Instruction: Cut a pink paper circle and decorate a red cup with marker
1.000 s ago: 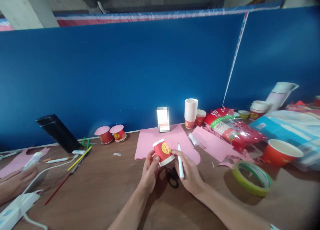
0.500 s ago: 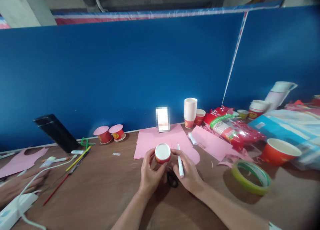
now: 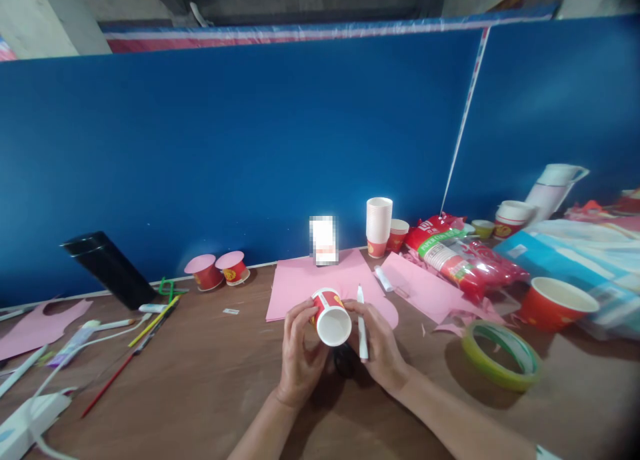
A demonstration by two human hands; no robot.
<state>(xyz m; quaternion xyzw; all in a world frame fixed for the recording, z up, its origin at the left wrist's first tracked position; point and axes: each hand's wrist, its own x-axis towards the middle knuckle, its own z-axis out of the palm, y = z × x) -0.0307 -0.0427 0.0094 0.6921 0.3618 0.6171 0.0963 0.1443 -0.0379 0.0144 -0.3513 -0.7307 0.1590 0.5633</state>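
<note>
Head view: a red paper cup (image 3: 331, 319) is held over the brown surface (image 3: 215, 380).
The left hand (image 3: 301, 357) has its grip around the cup. The right hand (image 3: 379, 340) has its grip on a white pen (image 3: 363, 327). Two cups with pink tops (image 3: 233, 272) look done; the held cup shows no pink, so it seems less finished.

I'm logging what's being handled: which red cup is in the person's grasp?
The small red cup, tipped with its white round end toward the camera, in the left hand; no hand touches the other red cups.
</note>
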